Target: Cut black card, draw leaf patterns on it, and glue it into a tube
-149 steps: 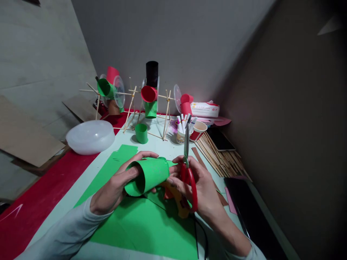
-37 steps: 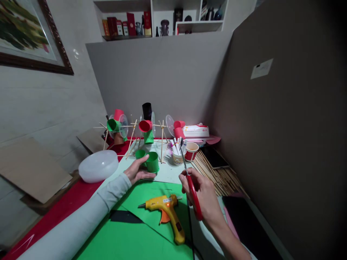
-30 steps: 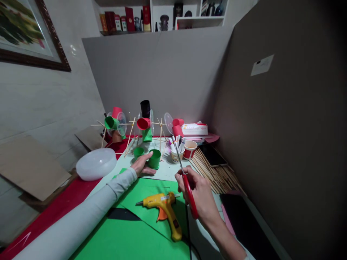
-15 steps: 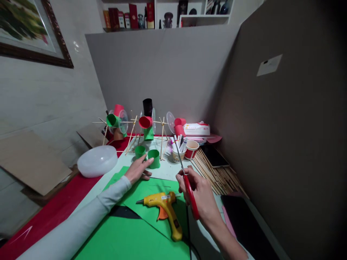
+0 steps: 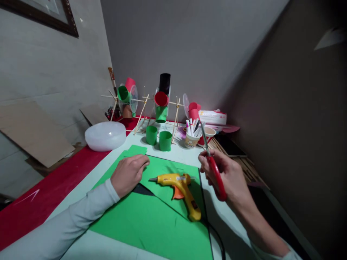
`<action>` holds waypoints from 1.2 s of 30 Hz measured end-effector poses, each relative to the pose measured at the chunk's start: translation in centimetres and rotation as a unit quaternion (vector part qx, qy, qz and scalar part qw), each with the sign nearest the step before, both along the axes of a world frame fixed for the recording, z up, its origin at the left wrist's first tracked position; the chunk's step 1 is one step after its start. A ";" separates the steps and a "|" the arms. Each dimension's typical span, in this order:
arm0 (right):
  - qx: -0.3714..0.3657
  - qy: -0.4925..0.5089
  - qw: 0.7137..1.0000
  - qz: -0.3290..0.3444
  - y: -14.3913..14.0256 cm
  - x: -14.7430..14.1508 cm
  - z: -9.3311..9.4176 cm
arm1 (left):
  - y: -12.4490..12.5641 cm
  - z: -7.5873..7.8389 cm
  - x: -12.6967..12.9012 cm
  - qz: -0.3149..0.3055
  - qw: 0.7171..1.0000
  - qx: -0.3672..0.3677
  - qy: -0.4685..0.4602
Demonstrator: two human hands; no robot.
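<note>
My right hand (image 5: 227, 173) is wrapped round red-handled scissors (image 5: 217, 178), their blades pointing up and away from me. Over green paper sheets (image 5: 159, 231), my left hand (image 5: 129, 172) is closed with its fingers curled under; whatever they hold, if anything, is hidden. A yellow hot glue gun (image 5: 187, 191) with an orange trigger lies on the sheets between my hands, nozzle to the left. Beyond the paper stand two green paper cylinders (image 5: 165, 141), side by side. A dark pointed piece (image 5: 142, 189) shows beside my left hand.
At the back, a stick frame (image 5: 176, 112) carries plastic discs and coloured paper tubes (image 5: 161, 98). A cup of markers (image 5: 192, 140) stands beside a red-and-white paper cup (image 5: 208, 134). Bamboo sticks and a dark tablet (image 5: 231, 145) lie right; a clear plastic bowl (image 5: 105, 136) sits left.
My left hand has drawn back from the green cylinders towards me, and its fingers have curled closed. The scissors stay in my right hand. The view has tilted down.
</note>
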State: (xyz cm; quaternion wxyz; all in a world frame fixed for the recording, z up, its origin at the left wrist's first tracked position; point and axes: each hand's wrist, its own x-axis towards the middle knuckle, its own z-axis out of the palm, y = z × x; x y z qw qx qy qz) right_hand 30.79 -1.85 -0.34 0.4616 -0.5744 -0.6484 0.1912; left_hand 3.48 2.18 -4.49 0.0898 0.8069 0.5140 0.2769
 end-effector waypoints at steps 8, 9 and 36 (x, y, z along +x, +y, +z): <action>-0.003 -0.010 1.000 -0.025 0.4 0.3 -0.7 | 1.9 -0.1 -1.2 0.060 0.993 0.027 0.098; -0.006 -0.009 1.000 -0.028 0.6 0.5 -0.9 | 2.2 -0.1 -1.4 0.066 0.992 0.030 0.101; 0.072 0.027 0.996 -0.036 -0.8 0.6 0.9 | 4.2 -1.2 -3.0 0.050 0.985 0.029 -0.162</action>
